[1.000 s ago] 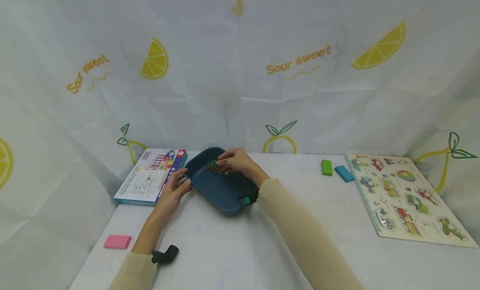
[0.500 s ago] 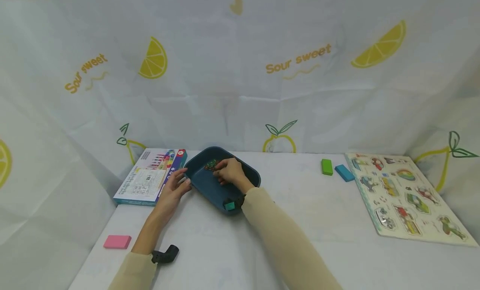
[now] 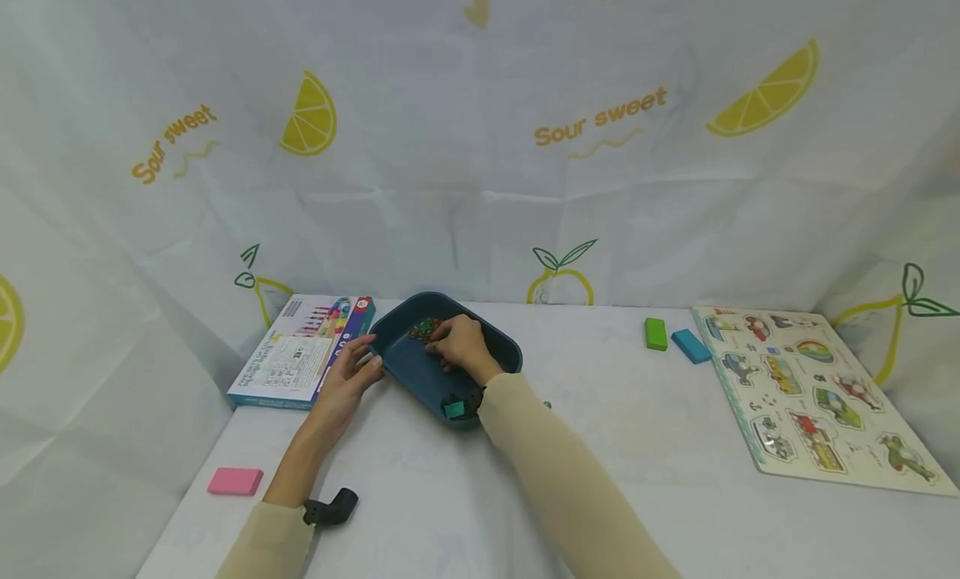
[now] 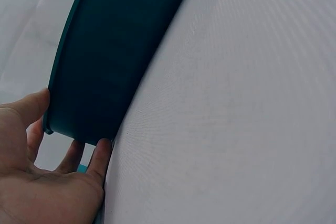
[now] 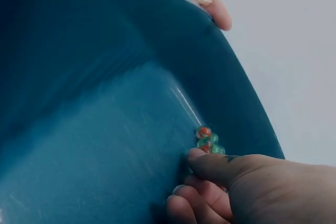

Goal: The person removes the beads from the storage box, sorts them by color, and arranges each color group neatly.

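Observation:
A dark blue tray (image 3: 416, 379) with raised walls stands on the table, a small heap of red and green glass marbles (image 3: 424, 329) at its far left end. My left hand (image 3: 348, 387) touches the tray's left end from outside, thumb at the rim and fingers spread along the wall. Inside the tray, my right hand (image 3: 459, 341) is low over the floor beside the marbles, its fingers curled. In the right wrist view the right thumb overlaps some marbles (image 5: 207, 139); I cannot tell whether one is between thumb and fingers.
Left of the tray lies a printed box (image 3: 292, 354), with a pink block (image 3: 235, 481) nearer me. Green (image 3: 656, 334) and blue (image 3: 691, 346) blocks lie at the right, beside a picture puzzle board (image 3: 821, 396). A printed white cloth (image 3: 480, 187) hangs behind the table.
My right hand has come down from above the marbles and slightly nearer me, into the tray, then stayed almost still over the last half second. The left hand and tray keep their place.

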`<state>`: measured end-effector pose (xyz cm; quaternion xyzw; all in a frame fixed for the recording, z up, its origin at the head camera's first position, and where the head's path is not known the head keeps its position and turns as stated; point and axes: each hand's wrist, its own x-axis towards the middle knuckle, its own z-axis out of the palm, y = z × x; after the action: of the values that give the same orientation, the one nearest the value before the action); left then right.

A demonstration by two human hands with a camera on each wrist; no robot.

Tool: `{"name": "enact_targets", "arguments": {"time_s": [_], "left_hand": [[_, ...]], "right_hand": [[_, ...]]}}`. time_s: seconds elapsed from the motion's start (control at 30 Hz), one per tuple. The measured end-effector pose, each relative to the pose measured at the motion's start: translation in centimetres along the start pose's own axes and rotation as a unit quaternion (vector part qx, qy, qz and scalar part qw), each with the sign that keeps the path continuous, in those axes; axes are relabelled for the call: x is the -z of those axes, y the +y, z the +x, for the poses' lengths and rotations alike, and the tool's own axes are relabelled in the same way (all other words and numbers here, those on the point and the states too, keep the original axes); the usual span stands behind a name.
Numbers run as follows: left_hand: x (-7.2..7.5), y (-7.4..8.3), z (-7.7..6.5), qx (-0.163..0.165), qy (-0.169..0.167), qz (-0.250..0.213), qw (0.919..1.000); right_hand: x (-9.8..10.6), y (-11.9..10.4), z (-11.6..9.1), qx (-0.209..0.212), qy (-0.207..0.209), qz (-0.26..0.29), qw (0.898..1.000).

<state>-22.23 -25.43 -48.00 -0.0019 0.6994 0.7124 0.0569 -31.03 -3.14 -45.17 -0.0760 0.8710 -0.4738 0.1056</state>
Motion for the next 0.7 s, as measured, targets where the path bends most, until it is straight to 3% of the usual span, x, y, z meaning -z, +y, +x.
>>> {"name": "enact_targets", "arguments": {"time_s": [0.2,0.4,0.7], "left_hand": [[0.0,0.0,0.0,0.003,0.003,0.0,1.0],[0.0,0.1,0.0,0.004,0.006,-0.002,1.0],[0.0,0.2,-0.2,0.011,0.005,0.016,0.9998]], "right_hand": [[0.0,0.1,0.1,0.006,-0.002,-0.009,1.0],[0.6,-0.4,-0.2,0.015,-0.024,0.018,0.999],[3.7,-1.7,-1.8,0.096,-0.112,0.064,0.987]]}}
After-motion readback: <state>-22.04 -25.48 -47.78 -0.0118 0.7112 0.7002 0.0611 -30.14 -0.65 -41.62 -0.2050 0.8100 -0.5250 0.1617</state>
